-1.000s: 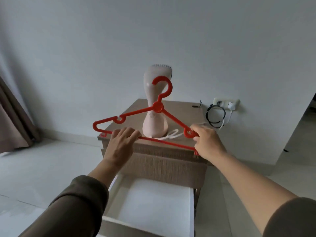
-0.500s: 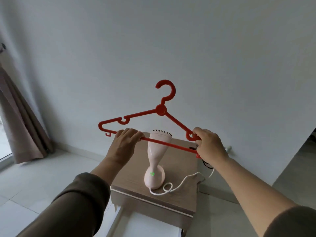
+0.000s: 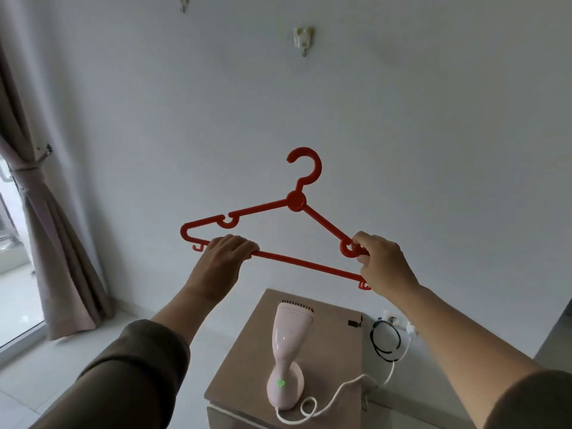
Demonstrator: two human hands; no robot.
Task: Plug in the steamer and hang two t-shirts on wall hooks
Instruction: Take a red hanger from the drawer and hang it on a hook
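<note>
I hold a bare red plastic hanger (image 3: 295, 201) up in front of the wall with both hands. My left hand (image 3: 221, 263) grips the left part of its bottom bar. My right hand (image 3: 382, 263) grips its right end at the notch. No shirt is on the hanger. Two small wall hooks are above, one (image 3: 302, 38) right over the hanger and one (image 3: 183, 2) at the top edge. The pale pink steamer (image 3: 288, 357) stands upright on the wooden cabinet (image 3: 244, 363), its green light lit. Its white cord (image 3: 343, 390) runs to the wall socket (image 3: 402, 325).
A coiled black cable (image 3: 385, 340) hangs by the socket. A tied-back beige curtain (image 3: 52, 243) covers the window side at the left. The floor is pale tile.
Both hands have raised the hanger up along the wall, and my view has tilted upward, so the wall hooks now show and the open drawer has dropped out of sight.
</note>
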